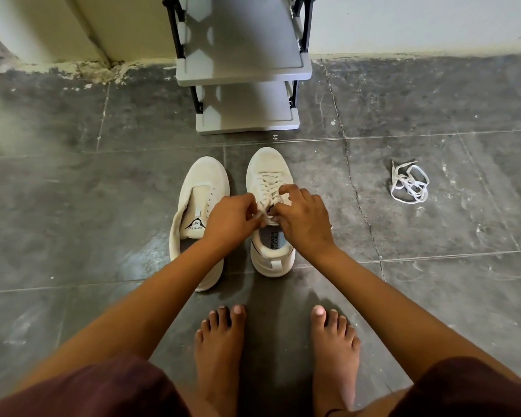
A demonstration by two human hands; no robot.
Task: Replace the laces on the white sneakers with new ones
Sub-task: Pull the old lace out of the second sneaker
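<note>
Lacing: left hand (pixel 230 218) and right hand (pixel 304 219) both pinch the lace (pixel 269 183) at the top eyelets of the laced sneaker (pixel 268 173).
Pair: the unlaced sneaker (pixel 199 188) stands just beside it, to its left.
Loose laces: a white tangle (pixel 409 183) lies on the tiled floor (pixel 103 206), well apart to the right.
Backdrop: a grey shoe rack (pixel 244 73) stands by the wall.

Cream-white sneakers (pixel 269 176), white loose lace (pixel 409 183), dark grey floor (pixel 433 100).

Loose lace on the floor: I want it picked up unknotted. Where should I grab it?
Pinch one free end at the far side of the loose lace from above; it lies flat in tangled loops, so an end likely pulls clear.
</note>
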